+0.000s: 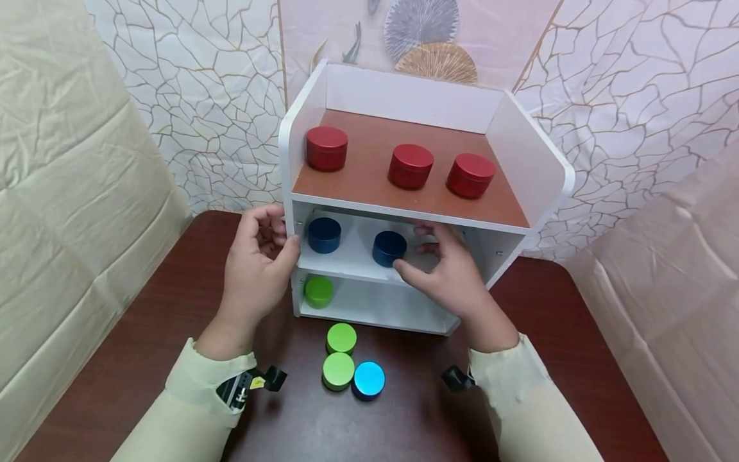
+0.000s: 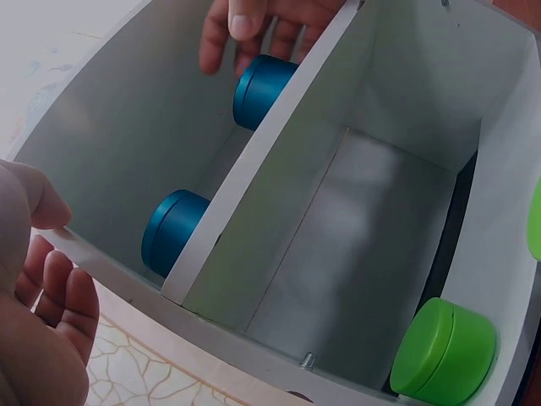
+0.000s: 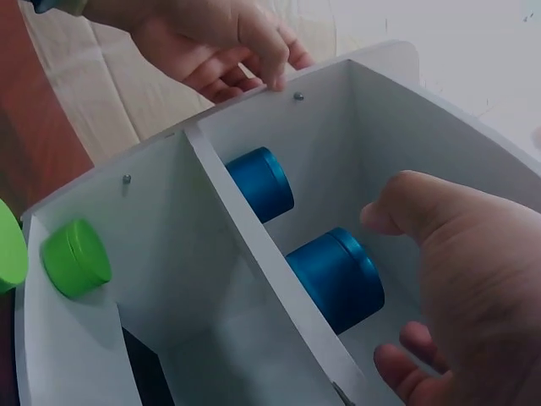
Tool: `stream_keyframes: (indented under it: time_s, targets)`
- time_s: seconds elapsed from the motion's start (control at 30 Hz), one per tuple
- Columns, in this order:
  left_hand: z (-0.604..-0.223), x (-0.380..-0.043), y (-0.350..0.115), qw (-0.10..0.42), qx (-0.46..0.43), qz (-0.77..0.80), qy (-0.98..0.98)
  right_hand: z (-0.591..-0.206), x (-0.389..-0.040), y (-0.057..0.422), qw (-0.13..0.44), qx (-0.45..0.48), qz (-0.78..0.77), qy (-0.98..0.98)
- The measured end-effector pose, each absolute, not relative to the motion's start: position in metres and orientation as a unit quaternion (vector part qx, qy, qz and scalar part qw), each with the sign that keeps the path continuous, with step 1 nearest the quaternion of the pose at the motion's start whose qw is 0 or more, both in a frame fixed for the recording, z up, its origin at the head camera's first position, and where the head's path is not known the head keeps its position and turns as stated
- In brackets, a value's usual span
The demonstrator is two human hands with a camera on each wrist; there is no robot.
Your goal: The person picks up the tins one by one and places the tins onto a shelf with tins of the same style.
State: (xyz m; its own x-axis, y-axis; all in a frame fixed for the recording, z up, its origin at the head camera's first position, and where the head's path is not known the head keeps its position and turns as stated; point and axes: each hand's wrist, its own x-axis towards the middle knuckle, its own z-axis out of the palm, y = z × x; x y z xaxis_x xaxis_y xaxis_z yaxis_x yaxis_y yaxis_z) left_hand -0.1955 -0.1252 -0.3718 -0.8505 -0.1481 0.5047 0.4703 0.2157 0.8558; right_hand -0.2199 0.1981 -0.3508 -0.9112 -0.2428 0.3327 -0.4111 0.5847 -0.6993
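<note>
A white shelf unit (image 1: pixel 369 274) stands on the table. My left hand (image 1: pixel 256 263) is at its left side panel, thumb on the front edge and curled fingers along the outer face. On the middle shelf stand two round blue tins, one (image 1: pixel 324 235) near the left panel and another (image 1: pixel 389 249) near the centre. My right hand (image 1: pixel 444 269) reaches into that compartment, just right of the centre tin. Its thumb (image 3: pixel 385 218) and fingers (image 3: pixel 414 359) are spread apart, with a gap between them and the blue tin (image 3: pixel 338 279) in the right wrist view.
Three red tins, left (image 1: pixel 326 149), middle (image 1: pixel 410 167) and right (image 1: pixel 470 176), sit on the brown top shelf. One green tin (image 1: pixel 319 292) is at the bottom shelf's left. In front, two green tins (image 1: pixel 338 371) and a blue tin (image 1: pixel 368 380) cluster on the dark table (image 1: pixel 404 430).
</note>
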Motion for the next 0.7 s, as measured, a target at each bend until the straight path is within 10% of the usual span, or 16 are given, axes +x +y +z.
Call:
stream_keyframes:
  time_s: [0.7]
  targets:
    - [-0.373, -0.196, -0.126, 0.25, -0.108, -0.61, -0.744, -0.35, -0.164, 0.208, 0.139, 0.263, 0.454, -0.84]
